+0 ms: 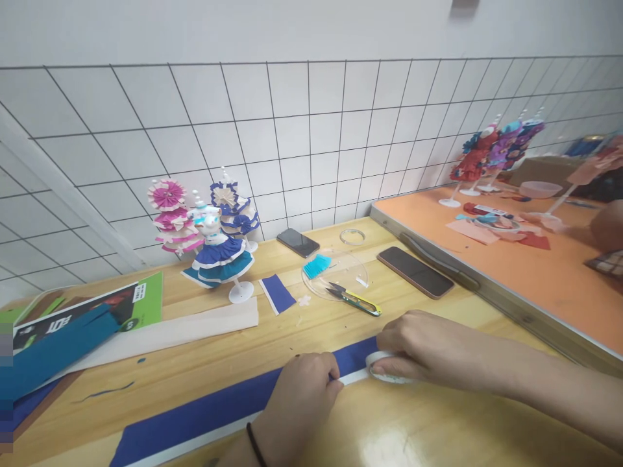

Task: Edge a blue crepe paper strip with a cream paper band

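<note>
A long strip of dark blue paper (204, 408) runs diagonally across the wooden table, with a white band of tape (195, 444) along its near edge. My left hand (309, 389), a black band at its wrist, is closed at that taped edge, thumb and forefinger pinching the strip. Farther right along the strip, my right hand (421, 347) grips a roll of white tape (382, 366) against the edge. The hand covers part of the roll. Just beyond lie yellow-handled thread snips (357, 300), partly over a clear round dish (335, 263) holding bright blue fringed paper (317, 266).
Miniature dress stands (221, 253) are at the back left. A small blue paper piece (277, 294), two phones (416, 271) and a ring (352, 237) lie nearby. Paper sheets (53, 350) are stacked left. At right, an orange table (549, 279) has another person's arm (608, 227).
</note>
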`<state>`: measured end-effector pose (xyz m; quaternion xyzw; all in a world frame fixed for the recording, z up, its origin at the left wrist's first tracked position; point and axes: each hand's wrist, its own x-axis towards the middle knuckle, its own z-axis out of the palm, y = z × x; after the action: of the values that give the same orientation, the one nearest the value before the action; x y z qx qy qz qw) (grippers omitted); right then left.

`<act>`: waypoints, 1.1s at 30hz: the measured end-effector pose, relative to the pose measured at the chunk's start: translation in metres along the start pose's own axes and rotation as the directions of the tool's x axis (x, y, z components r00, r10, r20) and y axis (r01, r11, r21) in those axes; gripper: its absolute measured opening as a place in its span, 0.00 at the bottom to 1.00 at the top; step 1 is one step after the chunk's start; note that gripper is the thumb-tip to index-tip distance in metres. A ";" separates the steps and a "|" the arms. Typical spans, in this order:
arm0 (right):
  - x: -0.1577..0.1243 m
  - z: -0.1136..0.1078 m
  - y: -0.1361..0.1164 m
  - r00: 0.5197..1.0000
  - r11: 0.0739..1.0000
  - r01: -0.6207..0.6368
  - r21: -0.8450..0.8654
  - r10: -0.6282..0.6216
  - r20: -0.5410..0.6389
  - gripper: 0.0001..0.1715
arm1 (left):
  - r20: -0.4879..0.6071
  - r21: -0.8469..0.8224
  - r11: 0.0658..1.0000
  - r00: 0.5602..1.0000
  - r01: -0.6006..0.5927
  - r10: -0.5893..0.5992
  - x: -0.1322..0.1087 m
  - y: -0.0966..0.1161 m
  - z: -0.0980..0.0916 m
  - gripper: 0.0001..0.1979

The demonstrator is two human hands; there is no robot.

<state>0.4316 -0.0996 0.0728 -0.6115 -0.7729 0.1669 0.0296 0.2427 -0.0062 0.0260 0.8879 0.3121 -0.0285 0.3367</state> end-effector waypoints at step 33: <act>0.026 -0.001 -0.018 0.997 0.944 0.044 -0.326 -0.019 0.079 0.19 | -0.070 0.387 0.905 0.984 0.179 -0.165 0.020 0.023 0.011 0.19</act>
<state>0.4088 -0.0782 0.0744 -0.5887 -0.8002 0.0585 -0.0985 0.2737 -0.0148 0.0257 0.9066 0.3833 -0.1039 0.1429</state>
